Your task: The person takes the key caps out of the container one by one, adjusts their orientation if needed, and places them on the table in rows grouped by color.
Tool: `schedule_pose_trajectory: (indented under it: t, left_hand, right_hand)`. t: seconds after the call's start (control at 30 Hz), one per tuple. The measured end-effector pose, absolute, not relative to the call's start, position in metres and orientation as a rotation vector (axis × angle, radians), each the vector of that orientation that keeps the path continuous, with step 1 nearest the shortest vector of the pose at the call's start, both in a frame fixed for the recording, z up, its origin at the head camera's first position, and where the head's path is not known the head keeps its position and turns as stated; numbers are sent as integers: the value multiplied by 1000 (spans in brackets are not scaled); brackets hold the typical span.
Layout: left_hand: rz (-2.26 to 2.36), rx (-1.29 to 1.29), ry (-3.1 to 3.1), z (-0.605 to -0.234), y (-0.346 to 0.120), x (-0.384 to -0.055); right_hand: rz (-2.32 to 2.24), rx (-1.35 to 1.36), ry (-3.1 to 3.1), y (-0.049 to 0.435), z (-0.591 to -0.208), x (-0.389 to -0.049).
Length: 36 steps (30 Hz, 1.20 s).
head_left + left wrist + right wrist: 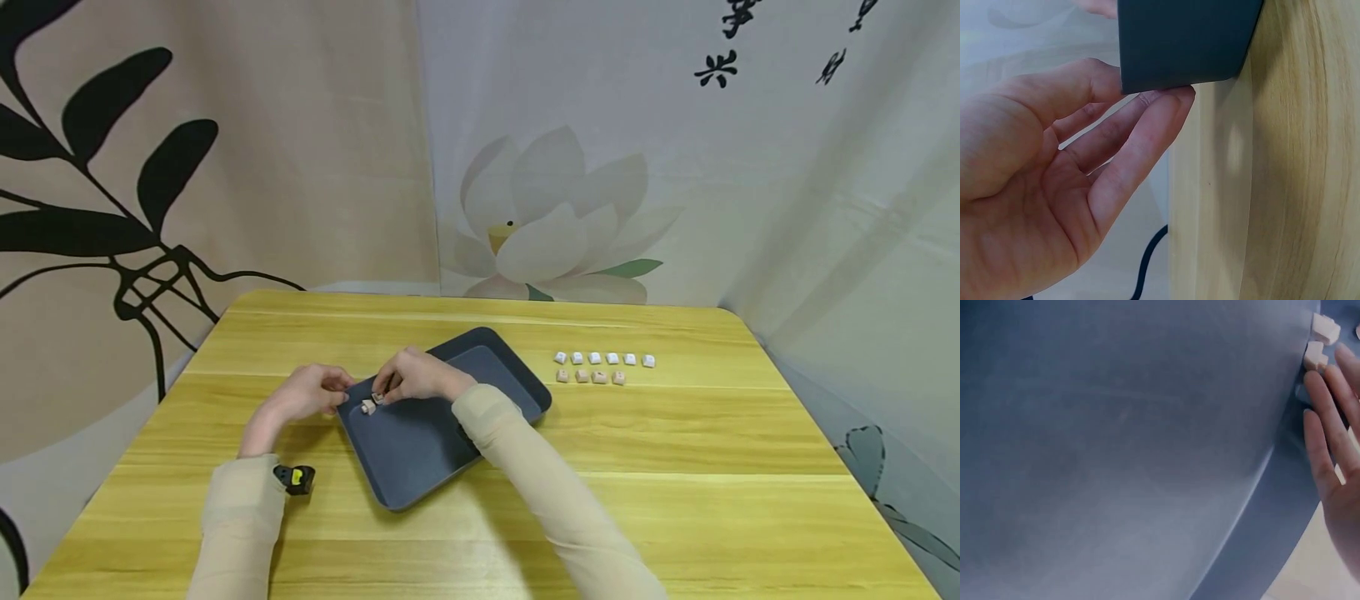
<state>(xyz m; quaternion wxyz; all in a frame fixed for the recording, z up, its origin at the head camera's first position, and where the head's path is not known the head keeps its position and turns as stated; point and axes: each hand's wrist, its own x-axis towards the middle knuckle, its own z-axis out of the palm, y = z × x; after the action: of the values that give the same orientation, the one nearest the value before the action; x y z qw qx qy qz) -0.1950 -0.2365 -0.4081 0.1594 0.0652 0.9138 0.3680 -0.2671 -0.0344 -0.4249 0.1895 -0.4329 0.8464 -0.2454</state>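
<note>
Along the near-left end of a dark grey tray [420,454], my left hand [315,392] grips the corner rim. The left wrist view shows the thumb and fingertips of that hand [1085,144] on the tray's edge [1179,44]. Reaching over the tray, my right hand [420,375] pinches a small beige keycap [378,398] at the same corner, partly hidden by the fingers. Beside it in the tray lie beige keycaps [367,407]. From the right wrist, two keycaps [1325,329] show by the fingertips of the hand [1341,456]; the thumb is out of frame.
Right of the tray, a row of several white keycaps [594,358] lies on the wooden table [675,433]. A row of several beige keycaps [599,377] lies just nearer. A printed curtain [345,167] hangs behind the table's far edge.
</note>
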Motion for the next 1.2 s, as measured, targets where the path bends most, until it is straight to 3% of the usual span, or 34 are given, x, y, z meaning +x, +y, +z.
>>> schedule_pose_trajectory:
  t: [0.53,1.2]
  left_hand:
    - [1053,174,2605,-408,-235,-195]
    - [1064,190,2608,-409,-236,-195]
  right_hand:
    - [-238,-1413,2552,-37,-421,-261]
    - [-528,-1309,2367,-25,-411,-266]
